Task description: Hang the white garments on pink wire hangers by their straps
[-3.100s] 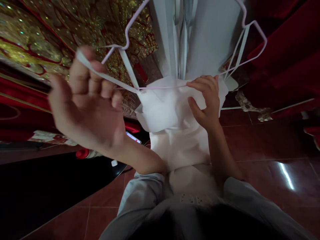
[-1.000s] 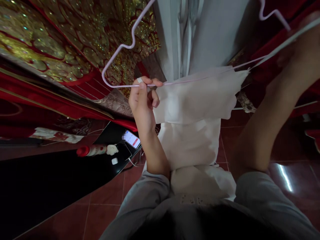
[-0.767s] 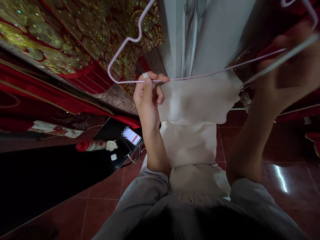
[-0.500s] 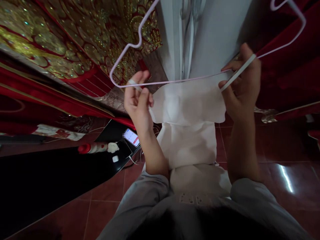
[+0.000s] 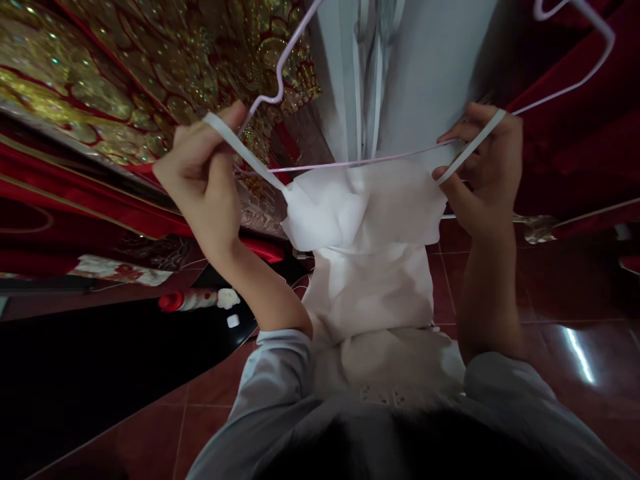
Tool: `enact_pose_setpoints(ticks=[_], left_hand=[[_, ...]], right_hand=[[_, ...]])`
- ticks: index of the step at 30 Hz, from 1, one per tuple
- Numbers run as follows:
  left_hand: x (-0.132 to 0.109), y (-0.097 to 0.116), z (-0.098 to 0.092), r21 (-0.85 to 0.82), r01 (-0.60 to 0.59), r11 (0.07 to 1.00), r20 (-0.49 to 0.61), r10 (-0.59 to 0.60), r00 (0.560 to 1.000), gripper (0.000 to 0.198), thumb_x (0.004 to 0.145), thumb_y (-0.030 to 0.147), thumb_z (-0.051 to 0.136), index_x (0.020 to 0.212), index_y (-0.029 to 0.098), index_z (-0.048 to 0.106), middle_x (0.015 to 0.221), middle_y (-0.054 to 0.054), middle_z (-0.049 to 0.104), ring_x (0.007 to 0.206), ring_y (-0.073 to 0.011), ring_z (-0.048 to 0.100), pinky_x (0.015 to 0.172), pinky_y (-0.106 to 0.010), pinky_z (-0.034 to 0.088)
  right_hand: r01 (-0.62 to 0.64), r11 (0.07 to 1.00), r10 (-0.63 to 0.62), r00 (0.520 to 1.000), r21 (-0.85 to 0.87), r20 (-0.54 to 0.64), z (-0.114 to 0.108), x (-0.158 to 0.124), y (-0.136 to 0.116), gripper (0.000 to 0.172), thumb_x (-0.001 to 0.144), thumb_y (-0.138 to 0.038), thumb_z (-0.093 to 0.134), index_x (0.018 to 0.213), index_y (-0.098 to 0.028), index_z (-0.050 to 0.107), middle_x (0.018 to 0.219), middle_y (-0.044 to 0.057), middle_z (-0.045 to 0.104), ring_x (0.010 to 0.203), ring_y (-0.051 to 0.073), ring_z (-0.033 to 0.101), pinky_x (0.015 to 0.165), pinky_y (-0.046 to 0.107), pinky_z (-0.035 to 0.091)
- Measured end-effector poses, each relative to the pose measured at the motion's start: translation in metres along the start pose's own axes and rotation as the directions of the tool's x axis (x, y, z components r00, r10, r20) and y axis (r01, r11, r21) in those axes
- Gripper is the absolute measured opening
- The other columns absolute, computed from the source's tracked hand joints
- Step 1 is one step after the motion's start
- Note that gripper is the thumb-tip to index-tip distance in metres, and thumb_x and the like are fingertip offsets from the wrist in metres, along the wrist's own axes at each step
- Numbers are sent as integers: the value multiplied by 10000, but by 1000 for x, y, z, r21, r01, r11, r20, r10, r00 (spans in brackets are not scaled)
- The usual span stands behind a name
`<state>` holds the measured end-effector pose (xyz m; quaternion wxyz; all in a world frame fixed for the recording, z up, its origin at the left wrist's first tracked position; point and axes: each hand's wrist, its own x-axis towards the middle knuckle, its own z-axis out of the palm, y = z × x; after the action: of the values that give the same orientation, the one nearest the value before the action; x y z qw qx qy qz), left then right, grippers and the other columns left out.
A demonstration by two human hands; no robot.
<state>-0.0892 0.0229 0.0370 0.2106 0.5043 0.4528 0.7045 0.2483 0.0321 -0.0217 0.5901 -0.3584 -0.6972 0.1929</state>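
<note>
A thin pink hanger (image 5: 320, 165) stretches across the view, its lower bar running just above a layered white garment (image 5: 370, 207) with narrow straps. My left hand (image 5: 207, 177) is closed on one white strap (image 5: 250, 157) and pulls it out taut past the hanger's left end. The garment's left top corner is lifted toward that hand. In my right hand (image 5: 487, 167) the other white strap (image 5: 470, 147) is stretched between thumb and fingers, close against the right part of the hanger bar. My right fingertips partly hide the bar there.
Gold-sequined red garments (image 5: 125, 80) hang at left and dark red cloth (image 5: 565, 147) at right. Grey-white cloth (image 5: 425, 67) hangs ahead. On the black table (image 5: 100, 360) lie a red-capped bottle (image 5: 193, 299) and a small white case (image 5: 233, 321). Red tiles (image 5: 215, 380) cover the floor.
My left hand has moved left and up from the hanger bar, drawing its strap out taut. The garment's left corner has risen. My right hand stays almost in place. My left forearm now covers the phone.
</note>
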Motion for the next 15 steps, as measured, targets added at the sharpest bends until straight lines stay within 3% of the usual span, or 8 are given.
enact_pose_setpoints(ticks=[1, 3, 6, 8, 11, 15], left_hand=[[8, -1, 1, 37, -79, 996, 66, 77, 995, 264, 848, 10, 747, 996, 191, 869, 1019, -39, 803, 1055, -233, 699, 1069, -373, 544], [22, -7, 3, 104, -236, 966, 223, 209, 952, 226, 822, 178, 880, 1047, 185, 858, 1054, -57, 808, 1091, -282, 710, 1086, -440, 547], [36, -13, 11, 195, -232, 953, 352, 153, 924, 278, 756, 277, 954, 999, 192, 848, 1015, -59, 807, 998, -295, 716, 986, -447, 578], [37, -10, 18, 254, -220, 942, 400, 105, 911, 246, 750, 162, 941, 967, 179, 828, 942, -44, 781, 912, -264, 694, 913, -408, 575], [33, 4, 34, 189, -194, 963, 373, 113, 921, 330, 751, -121, 809, 919, 159, 760, 870, -13, 678, 831, -200, 625, 827, -331, 540], [24, 16, 46, 92, -207, 974, 300, 171, 938, 429, 770, -267, 643, 890, 142, 695, 926, -26, 607, 908, -189, 594, 882, -303, 518]], right_hand=[[0, 1000, 0, 1000, 7, 1, 1, 0, 2, 712, 758, -656, 815, 1369, -428, 530, 1132, 33, 647, 1077, 193, 640, 474, 218, 326], [-27, 999, 27, 1000, 19, 12, 2, -1, 4, 753, 710, -632, 867, 1351, -419, 533, 1155, 32, 652, 967, 168, 637, 468, 216, 331], [-68, 997, 68, 998, 24, 7, 1, -1, 4, 765, 692, -566, 902, 1344, -425, 527, 1186, 32, 664, 753, 117, 553, 454, 231, 325], [-70, 998, 70, 998, 7, -10, 0, -2, 4, 737, 713, -586, 878, 1338, -423, 523, 1181, 33, 663, 713, 113, 518, 442, 242, 297], [-75, 996, 75, 997, -39, -1, 2, -3, 2, 708, 739, -671, 820, 1319, -417, 503, 1214, 28, 648, 725, 124, 525, 453, 252, 322], [-79, 994, 78, 997, -73, -13, 9, -7, 0, 663, 769, -676, 769, 1308, -407, 493, 1236, 22, 639, 698, 120, 528, 456, 258, 333]])
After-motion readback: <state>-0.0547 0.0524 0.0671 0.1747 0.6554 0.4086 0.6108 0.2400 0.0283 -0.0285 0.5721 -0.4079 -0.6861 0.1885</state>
